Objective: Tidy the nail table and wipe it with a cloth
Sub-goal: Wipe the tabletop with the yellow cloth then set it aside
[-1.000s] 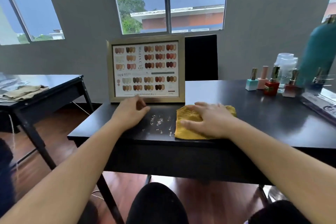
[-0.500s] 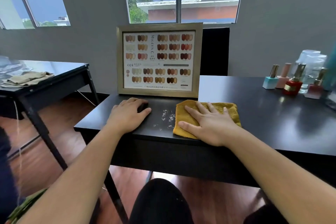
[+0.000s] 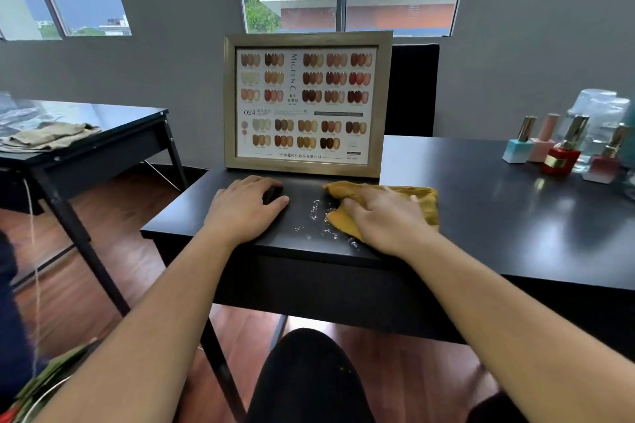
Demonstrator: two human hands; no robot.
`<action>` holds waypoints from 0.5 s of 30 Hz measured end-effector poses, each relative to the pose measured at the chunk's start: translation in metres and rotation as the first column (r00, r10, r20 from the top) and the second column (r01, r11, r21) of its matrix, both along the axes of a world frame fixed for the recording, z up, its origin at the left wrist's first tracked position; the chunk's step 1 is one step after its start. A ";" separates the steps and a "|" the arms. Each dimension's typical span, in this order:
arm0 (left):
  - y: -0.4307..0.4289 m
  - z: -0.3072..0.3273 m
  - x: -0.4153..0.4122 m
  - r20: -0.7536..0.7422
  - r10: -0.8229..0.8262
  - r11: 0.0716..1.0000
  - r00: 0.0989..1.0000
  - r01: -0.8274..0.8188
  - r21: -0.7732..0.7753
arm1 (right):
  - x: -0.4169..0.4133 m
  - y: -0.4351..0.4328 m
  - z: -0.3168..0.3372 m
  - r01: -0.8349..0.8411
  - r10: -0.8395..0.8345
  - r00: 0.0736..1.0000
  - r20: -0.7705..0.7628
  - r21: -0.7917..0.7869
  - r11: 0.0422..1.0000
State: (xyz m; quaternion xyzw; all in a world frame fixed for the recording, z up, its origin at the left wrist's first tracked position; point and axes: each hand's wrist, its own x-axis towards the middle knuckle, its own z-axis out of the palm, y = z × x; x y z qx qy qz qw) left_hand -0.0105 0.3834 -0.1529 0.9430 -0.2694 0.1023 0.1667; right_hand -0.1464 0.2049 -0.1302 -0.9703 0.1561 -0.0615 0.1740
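My right hand (image 3: 381,216) presses flat on a mustard-yellow cloth (image 3: 422,197) on the black nail table (image 3: 498,216), near its front edge. The cloth is bunched under my fingers. Just left of it lies a patch of shiny specks or droplets (image 3: 314,213). My left hand (image 3: 244,206) rests arched on the table left of the patch, thumb forward, fingers loosely bent. I see only a dark gap under its palm. A framed nail colour chart (image 3: 305,103) stands upright right behind both hands.
Three nail polish bottles (image 3: 561,154) and a clear container (image 3: 598,113) stand at the table's right. A black chair back (image 3: 412,89) rises behind the frame. A second black table (image 3: 103,134) at the left carries a beige cloth (image 3: 51,136). My knees are below the table.
My right hand has slid the cloth to the left into the shiny specks, and the cloth has bunched up. My left hand has come back a little from the frame's base.
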 end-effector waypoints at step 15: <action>0.001 0.000 -0.001 -0.014 0.004 1.000 1.000 -0.004 -0.006 | -0.047 -0.066 -0.006 0.055 -0.060 0.998 -0.033 -0.149 0.987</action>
